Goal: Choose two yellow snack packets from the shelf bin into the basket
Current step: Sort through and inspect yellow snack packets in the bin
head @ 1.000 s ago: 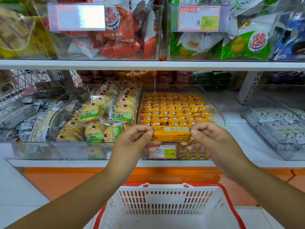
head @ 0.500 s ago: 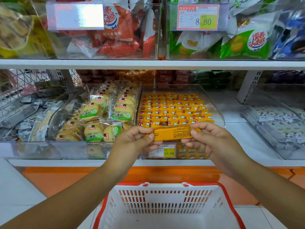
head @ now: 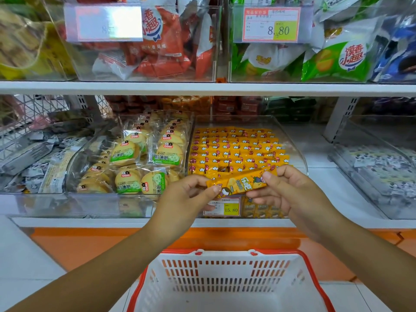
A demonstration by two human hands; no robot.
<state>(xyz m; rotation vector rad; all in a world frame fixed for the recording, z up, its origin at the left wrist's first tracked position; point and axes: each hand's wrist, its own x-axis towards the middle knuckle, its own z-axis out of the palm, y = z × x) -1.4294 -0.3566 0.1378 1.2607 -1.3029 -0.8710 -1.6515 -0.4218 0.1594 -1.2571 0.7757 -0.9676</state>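
Two-handed pinch on packet | left hand on one end, right hand on other | held tilted in front of bin, above basket | likely light, thin, slick film, crushable | best taken by sealed ends, gently

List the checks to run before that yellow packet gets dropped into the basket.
1. Grip on the yellow packet, pinched at its ends by left hand and right hand: ok.
2. Packet lifted out of the shelf bin: ok.
3. The basket open below the hands: ok.
4. A packet already in the basket: none in the part shown, cannot tell.
5. More stocked packets left in the bin: ok.
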